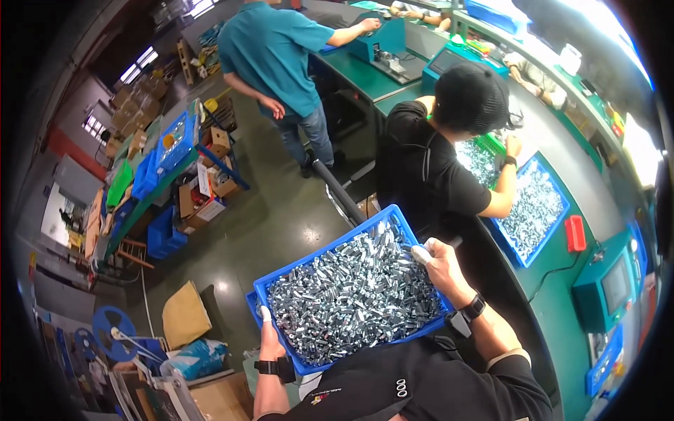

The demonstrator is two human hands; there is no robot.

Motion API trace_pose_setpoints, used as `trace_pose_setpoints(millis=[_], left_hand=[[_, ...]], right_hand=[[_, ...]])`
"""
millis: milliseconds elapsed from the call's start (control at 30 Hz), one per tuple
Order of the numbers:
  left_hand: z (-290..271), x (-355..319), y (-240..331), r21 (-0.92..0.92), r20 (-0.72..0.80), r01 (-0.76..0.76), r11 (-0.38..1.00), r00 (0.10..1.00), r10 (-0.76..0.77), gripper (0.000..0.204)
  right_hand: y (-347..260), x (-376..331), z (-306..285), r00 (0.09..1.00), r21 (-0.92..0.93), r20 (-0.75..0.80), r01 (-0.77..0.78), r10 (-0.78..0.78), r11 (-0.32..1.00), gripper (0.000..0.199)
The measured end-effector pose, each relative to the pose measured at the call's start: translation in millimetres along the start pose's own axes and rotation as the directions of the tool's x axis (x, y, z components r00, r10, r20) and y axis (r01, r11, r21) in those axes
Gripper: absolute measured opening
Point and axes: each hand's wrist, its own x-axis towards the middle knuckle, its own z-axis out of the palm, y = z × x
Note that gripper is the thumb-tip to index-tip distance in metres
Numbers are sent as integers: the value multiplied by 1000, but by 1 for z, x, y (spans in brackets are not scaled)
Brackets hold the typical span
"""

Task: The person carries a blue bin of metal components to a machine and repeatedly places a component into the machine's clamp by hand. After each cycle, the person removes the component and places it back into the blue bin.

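In front of my body is a blue plastic tray (330,244), heaped with small shiny metal parts (354,291). My left hand (269,338) grips its left end, the thumb up against the outer wall and the other fingers hidden beneath or behind it. At the upper right side, my right hand (444,266) is closed over the rim, with a white covering on a fingertip. The tray's near edge is close to my dark shirt, and it tilts so that its right end sits higher in the picture.
A co-worker in black (439,161) sits at the green bench (554,281) on the right, beside another blue tray (525,263) of metal parts. A person in a teal shirt (277,59) stands ahead. Boxes and a loaded table (158,186) line the left.
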Motion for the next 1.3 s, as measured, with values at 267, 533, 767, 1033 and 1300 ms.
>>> trace_pose_setpoints(millis=[267,533,767,1033,1300], left_hand=[[1,94,68,83,85,81,993,993,-87,72],[21,175,175,219,108,177,960,973,-204,69],[41,245,212,333,189,179,926,949,-251,71],[66,284,234,398,251,181,899,921,-297,71],[88,369,293,486,315,230,843,854,-414,72]], right_hand=[[-11,29,35,983,-10,-162,-87,84,996,24],[-21,66,95,932,102,-343,-85,115,991,29],[-11,84,116,870,226,-467,-51,154,973,32],[-16,97,126,816,263,-544,-54,195,963,30],[-21,132,179,723,248,-663,-34,195,968,29]])
